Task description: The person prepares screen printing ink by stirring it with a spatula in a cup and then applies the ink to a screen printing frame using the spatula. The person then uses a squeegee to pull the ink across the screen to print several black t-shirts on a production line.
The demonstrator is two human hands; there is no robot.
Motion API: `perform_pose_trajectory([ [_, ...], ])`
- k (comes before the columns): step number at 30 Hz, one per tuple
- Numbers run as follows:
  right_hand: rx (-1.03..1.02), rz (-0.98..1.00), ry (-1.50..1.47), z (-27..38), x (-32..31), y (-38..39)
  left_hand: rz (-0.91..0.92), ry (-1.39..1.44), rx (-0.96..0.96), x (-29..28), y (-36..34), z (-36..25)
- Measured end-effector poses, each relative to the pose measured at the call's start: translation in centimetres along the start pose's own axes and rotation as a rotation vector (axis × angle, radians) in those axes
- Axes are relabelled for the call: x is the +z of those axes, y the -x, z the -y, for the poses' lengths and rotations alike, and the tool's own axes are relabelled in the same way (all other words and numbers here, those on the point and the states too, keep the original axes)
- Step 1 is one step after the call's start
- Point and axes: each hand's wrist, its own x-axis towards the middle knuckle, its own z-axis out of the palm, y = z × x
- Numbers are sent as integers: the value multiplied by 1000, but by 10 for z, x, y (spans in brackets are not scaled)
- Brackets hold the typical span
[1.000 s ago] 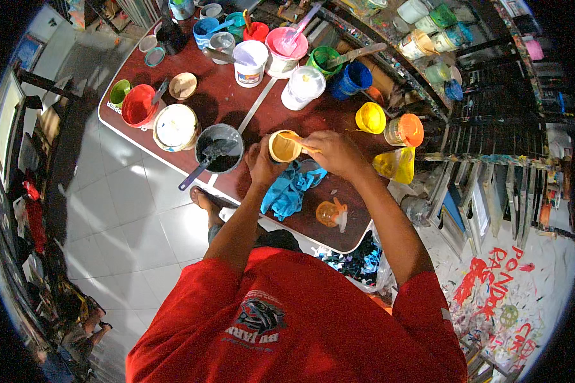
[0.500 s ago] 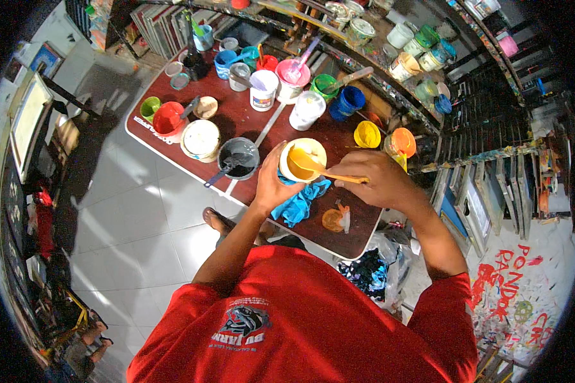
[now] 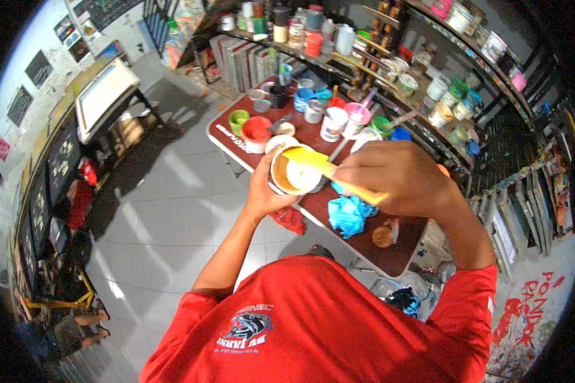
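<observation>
My left hand point(image 3: 266, 187) grips a white plastic tub point(image 3: 283, 180), tilted so that its inside shows orange-yellow paint and a pale patch. Above the tub's mouth, a yellow spatula point(image 3: 308, 157) slants down to the right, its broad blade over the far rim. My right hand point(image 3: 399, 175), slightly blurred, is closed around the spatula's handle. Below them on the dark red table point(image 3: 390, 256) lie a crumpled blue cloth point(image 3: 348, 216) and a round orange-brown piece point(image 3: 383, 237). Something red and crumpled point(image 3: 289, 220) shows beneath my left hand.
Paint tubs crowd the table's far side, among them a red one point(image 3: 255, 132), a green cup point(image 3: 239, 119) and a pink one point(image 3: 358, 116). Shelves point(image 3: 345, 67) of containers stand behind. Frames point(image 3: 243, 60) lean underneath. Another person's legs point(image 3: 86, 329) show at lower left.
The view has swung left, showing more floor and wall. The spatula's blade has risen from inside the tub to above its rim. The tub, now tilted, hangs over the table's near edge.
</observation>
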Motion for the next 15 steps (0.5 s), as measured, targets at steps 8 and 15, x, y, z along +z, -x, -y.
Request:
perform_pose_trajectory([
  [8, -304, 153, -471, 96, 45, -131, 64, -262, -77, -206, 70, -80],
  [15, -574, 150, -266, 152, 63, -228, 51, -454, -121, -320, 128, -119],
])
